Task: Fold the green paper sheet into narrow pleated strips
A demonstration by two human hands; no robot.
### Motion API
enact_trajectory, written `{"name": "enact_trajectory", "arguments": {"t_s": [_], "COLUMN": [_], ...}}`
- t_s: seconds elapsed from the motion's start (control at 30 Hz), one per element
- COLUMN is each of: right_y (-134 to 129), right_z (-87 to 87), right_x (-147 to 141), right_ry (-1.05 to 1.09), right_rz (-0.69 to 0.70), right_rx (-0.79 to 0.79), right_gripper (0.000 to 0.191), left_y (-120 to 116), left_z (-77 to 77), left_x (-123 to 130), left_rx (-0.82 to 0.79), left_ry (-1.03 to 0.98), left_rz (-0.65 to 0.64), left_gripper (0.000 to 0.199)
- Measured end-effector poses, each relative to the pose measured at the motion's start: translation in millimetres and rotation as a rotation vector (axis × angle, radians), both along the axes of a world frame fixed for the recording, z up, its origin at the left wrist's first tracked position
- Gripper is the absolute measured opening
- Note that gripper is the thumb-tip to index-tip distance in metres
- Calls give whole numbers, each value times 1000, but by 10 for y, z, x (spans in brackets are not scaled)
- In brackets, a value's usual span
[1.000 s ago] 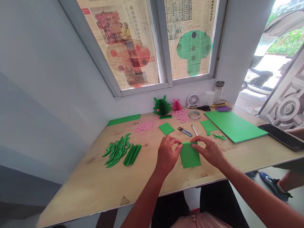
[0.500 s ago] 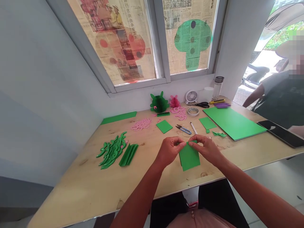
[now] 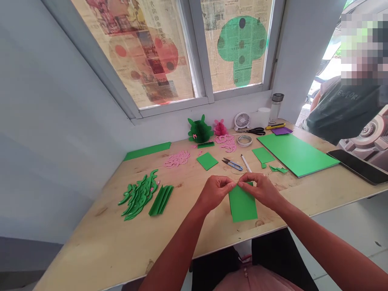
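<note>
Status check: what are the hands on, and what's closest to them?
Left hand, right hand: pinching top edge of green craft sheet. Sheet on wooden table. Blue-handled snips lie just beyond.

- Two hands, the left hand [image 3: 215, 193] and the right hand [image 3: 262, 190], are pinching one green card [image 3: 242, 206].
- Four more green pieces are lying about: a large green sheet [image 3: 297, 154] right, a green strip [image 3: 147, 151] far left, a green square [image 3: 207, 161] and a green rectangle [image 3: 263, 155].
- Two cutters are resting far: black-handled scissors [image 3: 257, 131] and blue thread snips [image 3: 233, 164].
- Two honeycomb ornaments are standing far: a green ornament [image 3: 199, 131] and a pink ornament [image 3: 220, 128].
- Two pink cut-out heaps [image 3: 177, 159] are lying far.
- One green cut-out heap [image 3: 139, 195] is lying left.
- One pleated green strip [image 3: 160, 200] is lying left.
- One desk fan [image 3: 241, 120] is standing far.
- One phone [image 3: 357, 166] is lying right.
- One co-worker [image 3: 342, 107] is standing far right.
</note>
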State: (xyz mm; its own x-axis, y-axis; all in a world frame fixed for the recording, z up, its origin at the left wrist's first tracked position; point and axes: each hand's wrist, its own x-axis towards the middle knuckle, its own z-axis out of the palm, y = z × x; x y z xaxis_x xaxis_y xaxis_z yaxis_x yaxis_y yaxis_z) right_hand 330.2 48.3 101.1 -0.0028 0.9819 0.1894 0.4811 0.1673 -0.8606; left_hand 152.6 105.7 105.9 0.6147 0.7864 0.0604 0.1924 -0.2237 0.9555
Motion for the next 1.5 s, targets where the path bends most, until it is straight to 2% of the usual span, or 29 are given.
{"name": "enact_trajectory", "arguments": {"t_s": [0.23, 0.37, 0.67, 0.9, 1.1, 1.37, 1.5], "right_y": [-16, -11, 2, 0, -23, -19, -90], "right_z": [-74, -92, -161, -156, -176, -209, -202], "right_x": [75, 131, 298, 300, 339, 411, 452], "right_ry": [-17, 3, 128, 79, 128, 227, 407], "right_rz": [-23, -4, -40, -66, -97, -70, -19], "right_rx": [-24, -47, -79, -88, -100, -119, -117], "right_gripper": [21, 23, 28, 24, 27, 31, 33], "left_y": [35, 58, 94, 78, 90, 102, 149], "left_z": [-80, -101, -74, -121, -128, -104, -140], "left_x": [44, 70, 48, 222, 272, 325, 359], "left_rx": [-62, -100, -178, -170, -182, -271, -456], "left_ry": [20, 39, 16, 9, 15, 3, -90], "left_rz": [-20, 13, 23, -26, -30, -26, 16], "left_gripper": [33, 33, 31, 28, 33, 37, 35]}}
